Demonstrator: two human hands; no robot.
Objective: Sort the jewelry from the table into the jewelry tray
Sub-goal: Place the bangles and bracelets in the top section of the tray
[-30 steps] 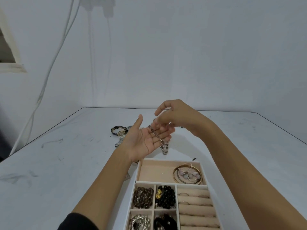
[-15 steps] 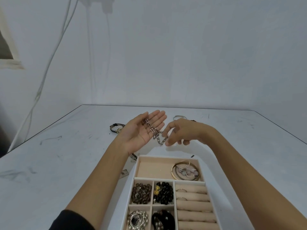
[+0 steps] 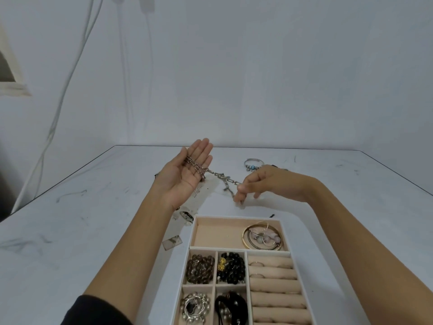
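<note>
A silver chain (image 3: 219, 174) stretches between my two hands above the table. One end lies across the flat, upturned palm of my left hand (image 3: 187, 174), whose fingers are straight. My right hand (image 3: 262, 184) pinches the other end between thumb and fingertips, lower and to the right. Below them stands the jewelry tray (image 3: 239, 218), cream-lined with white walls. Its wide top compartment holds gold bangles and a pale piece on the right. Smaller cells hold brown beads, black beads, a silver piece and a black piece. Ring rolls fill the right side.
A silver bracelet with blue beads (image 3: 253, 164) lies on the white table (image 3: 93, 231) behind my right hand. A small tag (image 3: 172, 242) and a dark-speckled piece (image 3: 186, 216) lie left of the tray. Cables hang on the wall at left.
My right hand has drawn the chain's end out to the right and down, so the chain now stretches between both hands. My left hand rose and flattened. The view shifted slightly.
</note>
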